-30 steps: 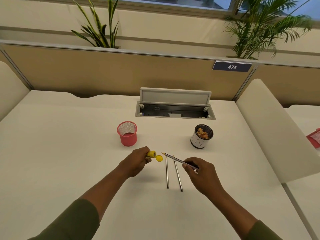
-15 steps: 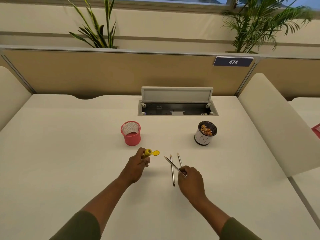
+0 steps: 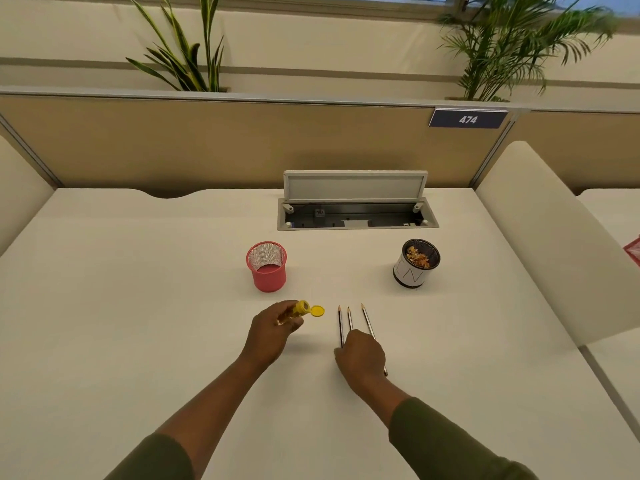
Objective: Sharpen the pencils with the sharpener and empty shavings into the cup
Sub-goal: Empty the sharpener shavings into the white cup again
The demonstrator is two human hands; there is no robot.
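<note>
At six o'clock from the cup (image 3: 416, 264), three pencils (image 3: 349, 318) lay under the right hand (image 3: 362, 360), its grip hidden, while the open-lidded sharpener (image 3: 300, 310), gripped by the left hand (image 3: 273, 332), risked spilling shavings if tipped.

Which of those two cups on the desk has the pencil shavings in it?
The white cup with the dark rim, on the right, holds the brownish shavings. The pink mesh cup on the left shows none.
</note>
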